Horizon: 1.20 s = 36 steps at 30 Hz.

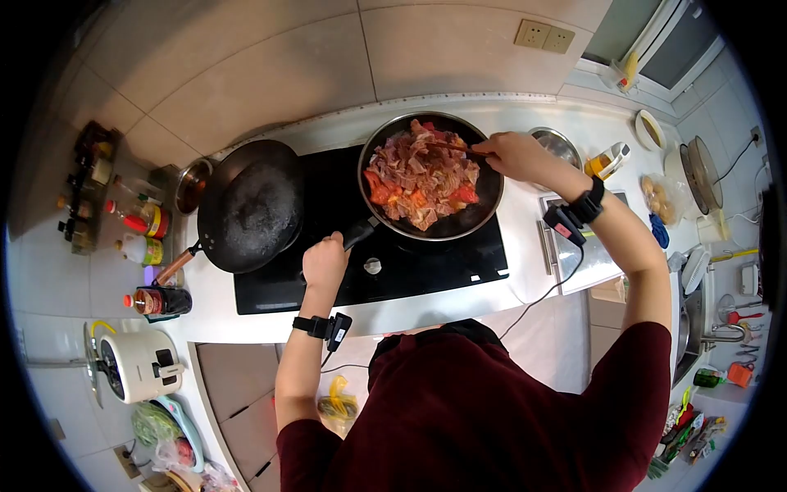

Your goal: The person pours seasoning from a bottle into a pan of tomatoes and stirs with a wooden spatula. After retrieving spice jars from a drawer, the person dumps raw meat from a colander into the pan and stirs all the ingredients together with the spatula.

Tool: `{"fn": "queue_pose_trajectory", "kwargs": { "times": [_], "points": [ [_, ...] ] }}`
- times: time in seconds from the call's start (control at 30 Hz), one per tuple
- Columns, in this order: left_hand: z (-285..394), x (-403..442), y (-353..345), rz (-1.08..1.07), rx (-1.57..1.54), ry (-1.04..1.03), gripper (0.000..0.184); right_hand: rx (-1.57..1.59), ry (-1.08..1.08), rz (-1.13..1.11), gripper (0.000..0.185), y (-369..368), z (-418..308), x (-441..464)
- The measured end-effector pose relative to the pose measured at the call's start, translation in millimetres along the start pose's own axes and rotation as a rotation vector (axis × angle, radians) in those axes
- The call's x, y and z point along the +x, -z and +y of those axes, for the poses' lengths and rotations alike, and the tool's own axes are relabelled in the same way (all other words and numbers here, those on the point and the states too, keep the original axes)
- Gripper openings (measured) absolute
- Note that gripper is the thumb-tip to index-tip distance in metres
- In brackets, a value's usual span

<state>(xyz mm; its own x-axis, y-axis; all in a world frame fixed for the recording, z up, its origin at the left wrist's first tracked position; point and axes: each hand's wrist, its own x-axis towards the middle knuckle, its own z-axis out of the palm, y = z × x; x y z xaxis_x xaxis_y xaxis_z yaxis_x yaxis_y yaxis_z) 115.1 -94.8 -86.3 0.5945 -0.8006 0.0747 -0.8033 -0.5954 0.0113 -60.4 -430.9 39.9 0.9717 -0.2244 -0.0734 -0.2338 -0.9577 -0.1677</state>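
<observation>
My left hand (325,261) is closed around the black handle of a frying pan (490,211), which sits on the right side of the black cooktop (311,287). In the pan lies a heap of thin meat slices (422,168) with red tomato pieces (382,190) around its edges. My right hand (516,156) reaches over the pan's right rim, gripping reddish-brown chopsticks (456,148) whose tips are among the meat. To the left, a dark wok (220,238) holds bubbling, whitish liquid (261,205); its wooden handle (175,267) points toward the lower left.
Several sauce bottles (147,217) and a white rice cooker (139,365) line the left side. A metal bowl (557,148), an oil bottle (607,161) and a bag of eggs (658,197) stand on the right counter, near the sink (687,324). Cables hang from both wrist devices.
</observation>
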Motion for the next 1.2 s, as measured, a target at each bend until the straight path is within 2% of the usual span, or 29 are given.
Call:
{"fn": "queue_pose_trajectory", "kwargs": {
  "times": [0.27,0.33,0.37,0.47,0.57,0.63,0.67,0.77,0.83,0.97,1.0,1.13,1.2],
  "points": [
    [2.1,0.9,0.1,-0.016,0.011,0.024,0.023,-0.353,0.057,-0.204,0.035,-31.3,-8.6,75.8],
    [1.9,-1.1,-0.2,-0.014,0.007,0.046,0.023,-0.397,0.078,-0.381,0.033,-32.0,-14.7,79.8],
    [2.0,-0.9,0.2,-0.01,0.014,0.058,0.023,-0.398,0.077,-0.383,0.033,-30.6,-15.0,76.3],
    [6.7,-4.9,1.0,-0.009,0.012,0.08,0.021,-0.295,0.044,-0.369,0.032,-14.5,-13.7,55.2],
    [10.6,-6.5,2.2,-0.016,0.006,0.104,0.02,-0.226,0.119,-0.388,0.036,2.7,7.5,32.2],
    [10.3,-6.9,3.3,-0.028,0.004,0.112,0.02,-0.01,0.066,-0.266,0.026,25.9,9.9,9.6],
    [10.7,-7.1,5.4,-0.035,0.0,0.112,0.02,-0.011,0.063,-0.267,0.026,32.1,20.0,1.5],
    [10.6,-7.3,4.8,-0.04,-0.002,0.108,0.02,0.133,-0.057,-0.253,0.024,48.2,38.3,-15.5],
    [10.8,-6.4,3.8,-0.038,-0.005,0.102,0.02,0.158,-0.329,-0.467,0.022,58.9,38.7,-25.4],
    [10.8,-5.8,4.7,-0.035,-0.007,0.086,0.02,0.364,-0.432,-0.725,0.023,19.2,45.3,-29.6],
    [9.7,-6.5,4.5,-0.03,-0.016,0.081,0.019,0.488,-0.567,-0.76,0.027,7.6,41.5,-31.2],
    [10.4,-6.5,4.9,-0.056,-0.015,0.089,0.019,0.703,-0.432,-0.709,0.032,-50.7,43.7,-33.4],
    [9.4,-5.3,2.7,-0.028,-0.006,0.077,0.02,0.909,-0.367,-0.59,0.032,-67.7,28.6,-26.2]
  ]
}}
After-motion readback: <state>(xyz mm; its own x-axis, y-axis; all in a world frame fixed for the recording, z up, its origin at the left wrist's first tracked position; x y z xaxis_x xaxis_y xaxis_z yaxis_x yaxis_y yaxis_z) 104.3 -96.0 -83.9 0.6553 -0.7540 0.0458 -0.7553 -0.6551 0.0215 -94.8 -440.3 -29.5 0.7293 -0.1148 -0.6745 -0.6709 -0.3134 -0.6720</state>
